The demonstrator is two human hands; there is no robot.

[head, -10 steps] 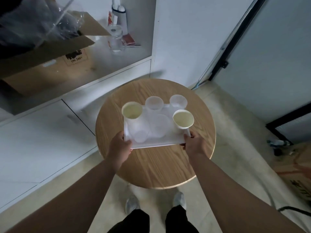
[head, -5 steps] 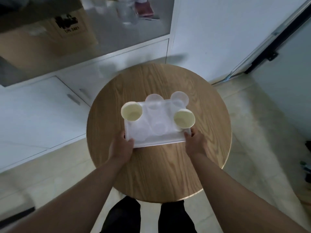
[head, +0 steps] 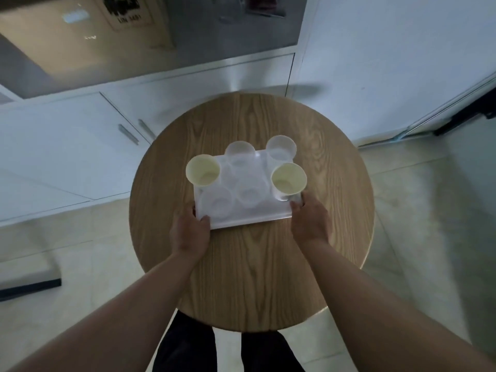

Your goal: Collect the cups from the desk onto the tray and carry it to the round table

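A white rectangular tray (head: pixel 252 220) is over the middle of the round wooden table (head: pixel 249 277). It carries several cups: two pale yellow paper cups, one at the left (head: pixel 203 170) and one at the right (head: pixel 288 178), and clear plastic cups at the back (head: pixel 239 153) (head: pixel 281 147) and in the middle (head: pixel 248 198). My left hand (head: pixel 192 229) grips the tray's near left corner. My right hand (head: pixel 310 220) grips its near right corner. I cannot tell whether the tray rests on the table or hovers just above it.
White cabinets with metal handles (head: pixel 128 134) run behind and left of the table. A cardboard box (head: pixel 88 30) sits on the counter above. A white wall and a dark door frame (head: pixel 461 116) are at the right. My legs stand at the table's near edge.
The view has tilted further down and closer over the table. The tray has come nearer the tabletop's centre, with both hands still on its near corners.
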